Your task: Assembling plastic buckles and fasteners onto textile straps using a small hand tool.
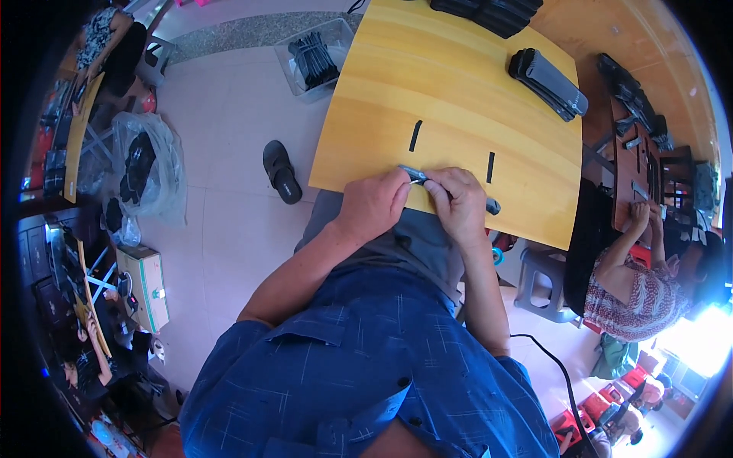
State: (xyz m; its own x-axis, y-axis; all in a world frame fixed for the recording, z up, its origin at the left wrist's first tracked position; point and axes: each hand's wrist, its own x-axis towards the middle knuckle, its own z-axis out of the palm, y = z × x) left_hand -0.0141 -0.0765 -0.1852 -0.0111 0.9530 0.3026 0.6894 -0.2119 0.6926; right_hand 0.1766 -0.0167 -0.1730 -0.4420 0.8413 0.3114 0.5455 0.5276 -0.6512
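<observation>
My left hand [372, 204] and my right hand [460, 200] are close together over the near edge of the yellow wooden table [382, 84]. Both are closed, with fingertips pinching a narrow dark grey strip-like piece [413, 173]. A thin pale sliver shows between the hands; its kind is too small to make out. A dark rounded end [493, 206] sticks out beyond my right hand; whether it belongs to the same piece is hidden. Two short black strips [415, 136] [490, 167] lie flat on the tabletop just past my hands.
A stack of dark grey pieces with rounded ends [551, 82] lies at the table's right; more black bundles [489, 14] lie at its far edge. A clear bin [309, 93] of black strips, a black slipper [282, 172] and a plastic bag [164, 164] are left. Another person [637, 286] works at right.
</observation>
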